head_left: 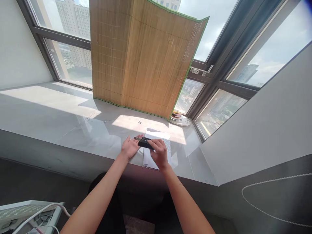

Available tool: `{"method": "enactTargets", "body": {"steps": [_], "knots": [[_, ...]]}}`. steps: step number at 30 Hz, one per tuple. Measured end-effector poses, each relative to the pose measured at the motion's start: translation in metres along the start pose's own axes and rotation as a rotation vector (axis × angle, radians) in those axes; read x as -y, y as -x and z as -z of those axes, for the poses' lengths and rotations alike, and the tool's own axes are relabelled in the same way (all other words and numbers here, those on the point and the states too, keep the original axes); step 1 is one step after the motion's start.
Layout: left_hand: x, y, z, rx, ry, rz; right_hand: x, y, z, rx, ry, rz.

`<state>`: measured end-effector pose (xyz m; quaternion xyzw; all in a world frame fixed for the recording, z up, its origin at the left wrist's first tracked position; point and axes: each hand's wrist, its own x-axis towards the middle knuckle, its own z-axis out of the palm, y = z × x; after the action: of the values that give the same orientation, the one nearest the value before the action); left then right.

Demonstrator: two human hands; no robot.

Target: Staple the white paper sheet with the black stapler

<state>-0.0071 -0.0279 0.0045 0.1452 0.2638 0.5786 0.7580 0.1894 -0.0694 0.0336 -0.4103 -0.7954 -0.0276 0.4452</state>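
Note:
My right hand [159, 152] is wrapped round the rear of a black stapler [145, 144], which points left and looks opened, with a metal strip reaching out at its front. Palm up, my left hand [130, 148] lies just under the stapler's front end, its fingers stretched out. Whether anything small rests on that palm is too fine to tell. White paper sheets [151, 159] lie beneath the stapler and my right hand. A little beyond, two short dark strips [139, 122], resembling staple strips, lie on the window sill [102, 136].
A bamboo mat [146, 58] with green edging stands against the windows behind the sill. Round stacked items [179, 118] sit at its right lower corner. At lower left is a white rack-like object [31, 216] with a cable. A pale cord [258, 206] hangs at right.

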Motion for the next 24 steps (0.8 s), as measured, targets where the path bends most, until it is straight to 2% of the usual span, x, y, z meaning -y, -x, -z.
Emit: {"method": "enactTargets", "body": {"steps": [3,5,8,11,13,16,18,20,22,24], "knots": [[-0.003,0.004,-0.001,-0.002,0.097,0.017,0.012,0.002,-0.005,0.068,0.142,0.270],[-0.004,0.006,-0.003,-0.002,0.121,0.011,0.011,0.006,-0.006,0.091,0.195,0.356],[-0.003,0.008,-0.005,-0.008,0.160,-0.006,0.006,0.012,-0.004,0.073,0.230,0.398],[-0.001,0.008,-0.005,-0.020,0.193,-0.016,0.002,0.016,0.000,0.019,0.208,0.354],[0.000,0.008,-0.004,-0.022,0.205,-0.019,0.001,0.018,0.003,-0.073,0.164,0.203],[0.001,0.008,-0.002,-0.019,0.224,-0.011,-0.006,0.025,0.006,-0.211,0.061,-0.251],[0.001,0.008,-0.002,-0.024,0.222,0.004,-0.015,0.031,0.008,-0.194,-0.061,-0.577],[0.001,0.009,-0.003,-0.040,0.205,0.008,-0.025,0.037,0.010,-0.121,-0.190,-0.797],[0.000,0.013,-0.007,-0.058,0.182,0.001,-0.031,0.040,0.012,-0.052,-0.270,-0.880],[0.000,0.020,-0.016,-0.064,0.153,-0.016,-0.030,0.040,0.015,-0.050,-0.264,-0.842]]}}
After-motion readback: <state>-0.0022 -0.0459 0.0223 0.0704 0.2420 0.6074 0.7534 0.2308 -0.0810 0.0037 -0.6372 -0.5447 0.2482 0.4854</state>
